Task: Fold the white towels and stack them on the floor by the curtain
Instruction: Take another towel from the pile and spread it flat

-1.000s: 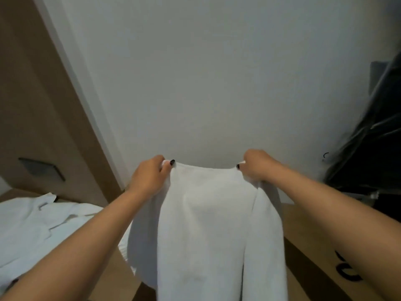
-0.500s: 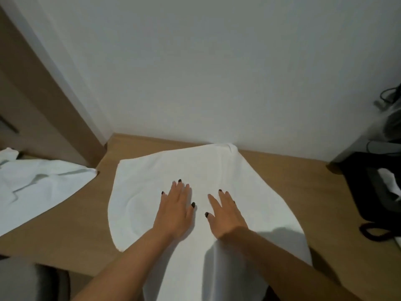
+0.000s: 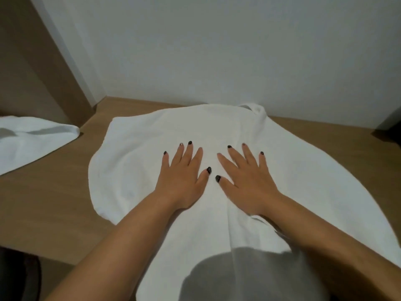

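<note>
The towel (image 3: pixel 217 153) is lying spread across the middle of the wooden surface (image 3: pixel 54 192), its far edge reaching the white wall (image 3: pixel 217 51) and its near end hanging over the front edge toward you. You are pressing both palms flat on its centre: your left hand (image 3: pixel 182 179) and right hand (image 3: pixel 247 181) are resting side by side, fingers spread and gripping nothing, thumbs nearly touching. A small fold is standing up at the towel's far right corner. A second towel (image 3: pixel 32 142) is lying well apart at the left edge. A dark object (image 3: pixel 390 124) is sitting at the far right edge.
</note>
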`<action>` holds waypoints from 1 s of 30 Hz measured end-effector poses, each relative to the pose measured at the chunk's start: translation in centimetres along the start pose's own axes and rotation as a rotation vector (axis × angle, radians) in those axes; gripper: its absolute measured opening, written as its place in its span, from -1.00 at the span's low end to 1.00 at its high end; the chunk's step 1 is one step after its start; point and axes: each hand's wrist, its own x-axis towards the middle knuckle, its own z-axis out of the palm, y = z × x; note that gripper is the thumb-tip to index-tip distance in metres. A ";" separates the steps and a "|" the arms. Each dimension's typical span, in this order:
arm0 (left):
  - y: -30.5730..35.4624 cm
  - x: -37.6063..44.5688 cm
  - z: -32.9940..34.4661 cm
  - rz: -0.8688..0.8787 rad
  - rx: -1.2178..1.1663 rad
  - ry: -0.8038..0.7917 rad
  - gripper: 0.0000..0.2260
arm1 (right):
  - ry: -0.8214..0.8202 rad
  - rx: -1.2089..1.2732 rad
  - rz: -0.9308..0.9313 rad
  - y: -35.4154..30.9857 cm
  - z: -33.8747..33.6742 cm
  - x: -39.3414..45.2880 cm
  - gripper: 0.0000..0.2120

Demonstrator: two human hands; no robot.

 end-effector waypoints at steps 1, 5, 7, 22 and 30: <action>0.0 -0.2 -0.1 0.004 -0.011 0.001 -0.44 | -0.004 -0.002 -0.006 0.1 0.0 -0.2 -0.43; -0.1 -1.6 -0.8 -0.049 -0.030 0.021 -0.45 | 0.036 0.033 -0.032 0.6 0.1 -1.0 -0.49; -0.2 -2.7 -1.5 -0.108 -0.054 0.110 -0.61 | 0.042 0.055 -0.050 0.9 0.1 -1.5 -0.51; -3.5 -13.1 -0.7 -0.580 -0.813 0.592 -0.48 | 0.241 0.372 -0.123 -0.6 -1.5 -8.9 -0.69; -3.3 -17.1 -0.9 -0.578 -1.089 0.502 -0.69 | -0.003 0.235 -0.369 -8.4 0.7 -16.7 -0.17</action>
